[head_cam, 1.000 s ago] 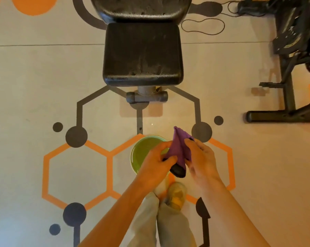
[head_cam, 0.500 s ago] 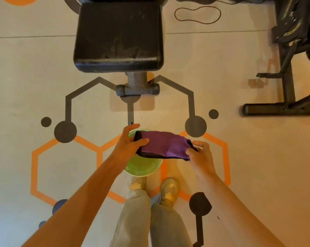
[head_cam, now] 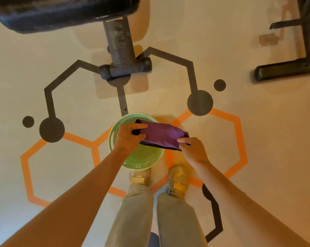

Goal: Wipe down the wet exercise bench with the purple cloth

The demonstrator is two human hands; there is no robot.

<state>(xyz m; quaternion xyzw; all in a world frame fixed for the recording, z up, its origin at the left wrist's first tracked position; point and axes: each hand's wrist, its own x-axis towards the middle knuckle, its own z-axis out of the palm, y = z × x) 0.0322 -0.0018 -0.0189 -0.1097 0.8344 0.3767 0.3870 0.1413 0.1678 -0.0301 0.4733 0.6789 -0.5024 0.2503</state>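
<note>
The purple cloth [head_cam: 161,135], folded into a flat band with a dark edge, is stretched between both hands above the floor. My left hand [head_cam: 128,138] grips its left end over a green bowl [head_cam: 143,161]. My right hand [head_cam: 192,148] pinches its right end. The black padded exercise bench [head_cam: 61,11] fills the top left, only its near edge showing, with its metal post and foot bar [head_cam: 125,68] below it.
The green bowl stands on the floor just ahead of my two shoes [head_cam: 179,177]. The black frame of another machine [head_cam: 293,66] lies at the top right. The floor carries orange and dark grey hexagon markings.
The cloth went from bunched upright between my hands to spread out flat as a band. The view has come closer and lower, so the bench now sits at the top edge.
</note>
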